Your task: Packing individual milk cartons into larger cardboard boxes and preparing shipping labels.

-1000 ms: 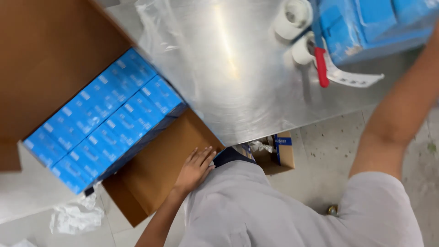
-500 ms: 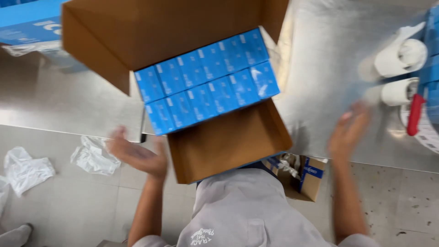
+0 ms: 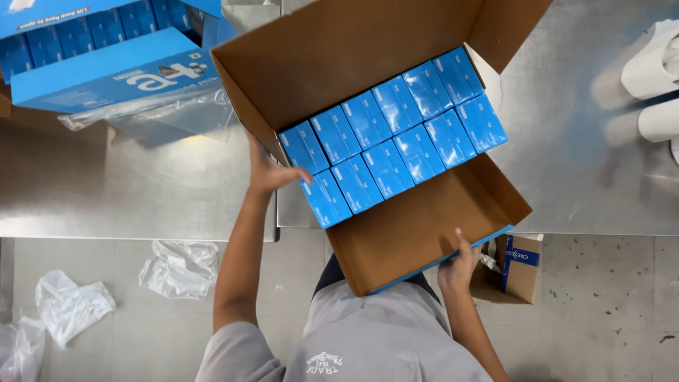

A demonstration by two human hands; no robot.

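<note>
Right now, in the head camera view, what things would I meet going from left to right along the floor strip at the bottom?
Crumpled plastic bag → second crumpled plastic bag → left forearm → grey shirt → right hand on the carton flap → small open box.

Left hand (image 3: 267,172) reaches forward, arm extended, fingers curled rightward. Right hand (image 3: 458,263) sits lower, nearer the torso, fingers pointing up.

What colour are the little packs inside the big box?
Blue. The packs fill the brown box in two rows, clear in the head view.
</note>
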